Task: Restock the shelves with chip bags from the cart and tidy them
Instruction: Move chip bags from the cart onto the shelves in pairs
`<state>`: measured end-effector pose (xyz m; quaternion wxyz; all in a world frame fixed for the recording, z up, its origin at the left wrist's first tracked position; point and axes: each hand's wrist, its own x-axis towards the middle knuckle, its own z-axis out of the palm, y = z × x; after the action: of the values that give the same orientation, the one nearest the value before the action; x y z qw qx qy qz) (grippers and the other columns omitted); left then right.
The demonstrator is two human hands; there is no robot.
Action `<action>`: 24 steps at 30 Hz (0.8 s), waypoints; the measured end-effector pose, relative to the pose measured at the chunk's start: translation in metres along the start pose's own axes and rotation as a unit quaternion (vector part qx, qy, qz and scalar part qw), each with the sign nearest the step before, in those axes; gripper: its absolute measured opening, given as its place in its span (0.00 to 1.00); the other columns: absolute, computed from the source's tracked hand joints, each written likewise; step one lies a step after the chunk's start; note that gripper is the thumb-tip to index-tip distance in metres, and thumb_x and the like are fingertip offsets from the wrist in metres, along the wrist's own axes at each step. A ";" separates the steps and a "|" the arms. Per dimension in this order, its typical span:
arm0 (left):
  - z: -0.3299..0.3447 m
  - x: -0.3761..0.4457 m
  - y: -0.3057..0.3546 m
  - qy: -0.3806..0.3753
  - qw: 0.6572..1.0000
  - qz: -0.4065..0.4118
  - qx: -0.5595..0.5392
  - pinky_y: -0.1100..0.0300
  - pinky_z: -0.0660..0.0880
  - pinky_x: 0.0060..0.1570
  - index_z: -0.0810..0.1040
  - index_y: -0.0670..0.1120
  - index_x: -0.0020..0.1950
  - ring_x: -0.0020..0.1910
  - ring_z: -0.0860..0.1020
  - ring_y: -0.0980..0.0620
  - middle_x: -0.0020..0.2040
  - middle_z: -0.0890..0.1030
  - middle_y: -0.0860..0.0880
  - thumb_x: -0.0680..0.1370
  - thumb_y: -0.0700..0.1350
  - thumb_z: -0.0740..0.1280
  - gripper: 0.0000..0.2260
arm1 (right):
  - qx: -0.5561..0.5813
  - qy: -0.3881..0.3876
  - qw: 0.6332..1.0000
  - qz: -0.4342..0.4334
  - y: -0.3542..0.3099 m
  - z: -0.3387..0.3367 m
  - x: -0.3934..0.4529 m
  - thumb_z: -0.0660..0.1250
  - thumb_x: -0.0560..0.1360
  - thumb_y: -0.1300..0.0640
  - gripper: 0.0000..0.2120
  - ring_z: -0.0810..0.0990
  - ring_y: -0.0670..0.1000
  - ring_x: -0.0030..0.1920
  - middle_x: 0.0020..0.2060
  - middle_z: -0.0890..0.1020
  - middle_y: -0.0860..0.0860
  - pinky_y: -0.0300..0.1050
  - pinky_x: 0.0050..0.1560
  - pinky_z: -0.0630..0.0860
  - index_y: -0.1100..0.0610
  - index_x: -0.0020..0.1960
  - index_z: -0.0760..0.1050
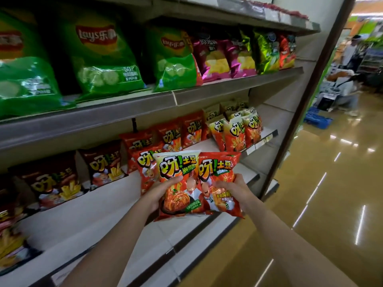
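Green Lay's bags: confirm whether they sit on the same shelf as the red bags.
No: the green Lay's bags stand one shelf above the red bags.

Two upright chip bags, a white-topped bag (178, 183) overlapping a red bag (220, 181), are held before the lower shelf's (145, 230) front edge.

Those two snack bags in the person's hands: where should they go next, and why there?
Probably forward onto the lower shelf. The left hand grips a pale-topped bag, the right hand a red bag; matching bags stand behind, with bare shelf just ahead.
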<state>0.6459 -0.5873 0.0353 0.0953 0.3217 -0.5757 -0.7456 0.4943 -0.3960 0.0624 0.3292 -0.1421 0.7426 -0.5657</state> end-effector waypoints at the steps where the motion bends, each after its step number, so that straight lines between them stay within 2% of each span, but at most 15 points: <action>1: -0.001 0.014 0.002 0.007 1.000 -0.006 -0.004 0.45 0.73 0.63 0.67 0.51 0.72 0.60 0.78 0.44 0.64 0.78 0.46 0.51 0.66 0.81 0.53 | -0.007 0.002 1.000 -0.001 -0.005 -0.002 0.016 0.78 0.66 0.55 0.36 0.79 0.58 0.55 0.55 0.77 0.55 0.59 0.60 0.75 0.54 0.64 0.57; 4: -0.006 0.043 0.016 0.020 0.999 -0.011 -0.034 0.51 0.76 0.57 0.66 0.49 0.72 0.58 0.79 0.46 0.63 0.78 0.46 0.54 0.64 0.80 0.50 | -0.029 -0.016 0.999 -0.006 -0.025 0.000 0.065 0.78 0.66 0.56 0.38 0.78 0.57 0.57 0.57 0.77 0.54 0.59 0.61 0.74 0.54 0.65 0.56; 7: -0.021 0.070 0.028 0.052 0.997 -0.006 -0.055 0.53 0.77 0.55 0.70 0.49 0.69 0.58 0.79 0.47 0.61 0.80 0.46 0.49 0.65 0.81 0.53 | -0.067 -0.046 0.996 -0.024 -0.042 0.016 0.114 0.77 0.67 0.57 0.36 0.77 0.55 0.57 0.57 0.77 0.54 0.51 0.55 0.74 0.55 0.64 0.58; 9: -0.034 0.084 0.035 0.068 0.996 -0.005 -0.064 0.51 0.74 0.61 0.72 0.49 0.67 0.61 0.77 0.47 0.63 0.78 0.47 0.53 0.63 0.80 0.46 | -0.080 -0.053 0.995 -0.034 -0.046 0.029 0.143 0.78 0.67 0.57 0.35 0.79 0.55 0.56 0.58 0.77 0.56 0.50 0.53 0.76 0.57 0.65 0.60; 11: -0.045 0.090 0.038 0.095 0.993 -0.007 -0.074 0.50 0.71 0.64 0.74 0.49 0.63 0.61 0.77 0.46 0.62 0.79 0.46 0.58 0.60 0.78 0.37 | -0.110 -0.069 0.991 -0.030 -0.046 0.041 0.167 0.77 0.68 0.56 0.33 0.79 0.56 0.56 0.57 0.78 0.56 0.55 0.57 0.77 0.57 0.63 0.61; 13: -0.055 0.092 0.038 0.106 0.990 -0.007 -0.090 0.50 0.75 0.59 0.75 0.50 0.61 0.57 0.80 0.46 0.58 0.81 0.46 0.61 0.57 0.77 0.31 | -0.161 -0.068 0.984 -0.041 -0.046 0.053 0.187 0.77 0.67 0.50 0.33 0.78 0.58 0.57 0.56 0.77 0.56 0.59 0.61 0.75 0.55 0.63 0.62; 15: -0.062 0.090 0.038 0.106 0.989 -0.007 -0.104 0.54 0.79 0.48 0.75 0.51 0.60 0.51 0.82 0.48 0.53 0.84 0.47 0.65 0.53 0.75 0.25 | -0.271 -0.041 0.960 -0.054 -0.044 0.062 0.208 0.76 0.63 0.38 0.40 0.74 0.61 0.62 0.59 0.75 0.57 0.59 0.64 0.70 0.54 0.66 0.65; 16: -0.066 0.089 0.039 0.110 0.987 -0.009 -0.114 0.56 0.79 0.44 0.75 0.51 0.61 0.50 0.83 0.48 0.52 0.84 0.47 0.66 0.51 0.73 0.24 | -0.320 -0.031 0.945 -0.053 -0.046 0.067 0.216 0.74 0.63 0.35 0.41 0.71 0.61 0.64 0.60 0.73 0.58 0.57 0.66 0.68 0.53 0.68 0.65; 19: -0.077 0.086 0.042 0.117 0.986 -0.014 -0.117 0.56 0.79 0.43 0.74 0.49 0.65 0.52 0.82 0.47 0.56 0.83 0.45 0.67 0.51 0.72 0.27 | -0.354 -0.038 0.933 -0.044 -0.045 0.075 0.238 0.73 0.68 0.38 0.38 0.66 0.62 0.67 0.64 0.70 0.59 0.57 0.67 0.63 0.52 0.71 0.64; 21: -0.082 0.086 0.045 0.122 0.986 -0.009 -0.113 0.57 0.80 0.42 0.72 0.48 0.68 0.53 0.82 0.46 0.57 0.83 0.45 0.65 0.53 0.75 0.32 | -0.349 -0.058 0.934 -0.050 -0.045 0.079 0.250 0.73 0.69 0.40 0.38 0.65 0.62 0.68 0.66 0.70 0.58 0.57 0.69 0.62 0.53 0.72 0.64; 24: -0.086 0.086 0.049 0.133 0.987 0.003 -0.091 0.57 0.80 0.43 0.73 0.48 0.68 0.54 0.83 0.47 0.56 0.83 0.46 0.55 0.58 0.82 0.44 | -0.349 -0.090 0.931 -0.052 -0.054 0.087 0.259 0.71 0.73 0.42 0.38 0.65 0.61 0.70 0.69 0.69 0.58 0.53 0.71 0.60 0.56 0.75 0.61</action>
<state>0.6184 -0.7157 0.0374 0.2022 0.4064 -0.4883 -0.7453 0.3497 -0.6289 0.0155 0.2940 -0.3368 0.8521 -0.2723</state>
